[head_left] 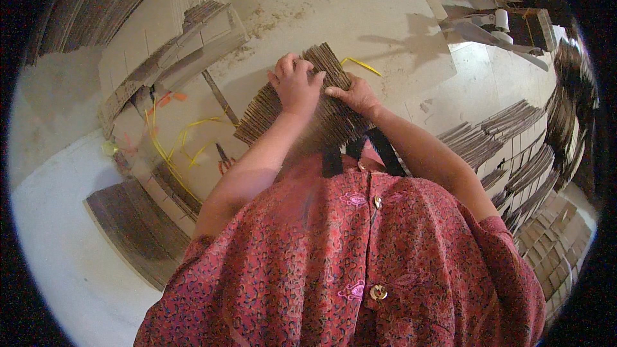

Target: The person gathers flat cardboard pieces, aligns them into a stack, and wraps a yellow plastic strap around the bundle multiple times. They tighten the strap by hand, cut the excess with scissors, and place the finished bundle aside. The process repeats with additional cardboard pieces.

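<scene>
A thick stack of brown cardboard pieces [257,115], with their corrugated edges facing up, stands just in front of my body. My left hand [297,83] lies across its top, the bent fingers curling over the far edge and the thumb pointing right. At the stack's right end my right hand [357,97] grips the pieces, thumb on top and the other fingers mostly hidden behind them. A yellow strap [363,65] sticks out past the far right corner of the stack. Part of the stack's near side is hidden by my left forearm.
Loose yellow straps [168,154] and dark-bladed scissors [223,159] lie to the left. Taller cardboard stacks [173,32] rise at the far left, with another stack [138,228] lower left. Bundled cardboard [495,135] fills the right side. A white roll [501,20] stands far right.
</scene>
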Demonstrator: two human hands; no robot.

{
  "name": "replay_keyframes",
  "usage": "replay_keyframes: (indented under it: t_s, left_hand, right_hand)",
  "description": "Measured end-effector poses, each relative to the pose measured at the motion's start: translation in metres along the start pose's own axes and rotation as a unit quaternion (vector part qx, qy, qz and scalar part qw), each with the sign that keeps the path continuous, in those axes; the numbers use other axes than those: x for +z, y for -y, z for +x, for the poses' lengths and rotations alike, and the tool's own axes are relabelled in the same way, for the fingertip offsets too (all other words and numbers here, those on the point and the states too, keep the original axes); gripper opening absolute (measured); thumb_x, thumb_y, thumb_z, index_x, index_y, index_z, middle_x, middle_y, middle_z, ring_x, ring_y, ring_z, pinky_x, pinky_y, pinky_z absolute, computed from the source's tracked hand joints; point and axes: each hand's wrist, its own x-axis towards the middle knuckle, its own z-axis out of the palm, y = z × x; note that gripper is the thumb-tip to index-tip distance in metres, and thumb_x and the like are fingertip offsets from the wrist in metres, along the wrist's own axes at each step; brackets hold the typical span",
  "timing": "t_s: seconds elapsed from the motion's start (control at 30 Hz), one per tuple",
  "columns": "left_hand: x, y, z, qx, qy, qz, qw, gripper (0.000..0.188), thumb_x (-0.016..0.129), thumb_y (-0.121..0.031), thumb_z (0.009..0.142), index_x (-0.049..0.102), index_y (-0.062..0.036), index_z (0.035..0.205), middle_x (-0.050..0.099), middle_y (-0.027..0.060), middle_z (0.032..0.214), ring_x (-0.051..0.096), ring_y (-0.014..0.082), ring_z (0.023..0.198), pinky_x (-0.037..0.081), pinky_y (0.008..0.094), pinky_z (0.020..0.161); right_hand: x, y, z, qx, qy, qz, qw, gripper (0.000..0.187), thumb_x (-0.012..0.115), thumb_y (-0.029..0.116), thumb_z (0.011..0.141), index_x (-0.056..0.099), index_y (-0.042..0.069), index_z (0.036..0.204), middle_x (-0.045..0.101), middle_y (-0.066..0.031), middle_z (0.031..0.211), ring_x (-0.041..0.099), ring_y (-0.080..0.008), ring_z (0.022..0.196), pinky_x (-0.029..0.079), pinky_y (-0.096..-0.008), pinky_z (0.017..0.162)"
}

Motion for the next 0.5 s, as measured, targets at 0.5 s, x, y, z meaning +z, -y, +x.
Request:
replay_keyframes:
  t_s: [0.5]
  left_hand:
    - [-0.0062, 0.0039, -0.0077, 0.073, 0.023, 0.011, 0.997, 0.033, 0.064, -0.012, 0.069, 0.059, -0.0182, 0.101, 0.04, 0.0125, 0.122, 0.034, 0.0341, 0.118, 0.023, 0.0551, 0.095]
  right_hand:
    - [0.0012, -0.0076, 0.0042, -0.005, 0.002, -0.001, 1.0, 0.071, 0.07, 0.059, 0.06, 0.059, 0.004, 0.103, 0.065, -0.0148, 0.083, 0.063, -0.0291, 0.079, 0.049, -0.038, 0.072]
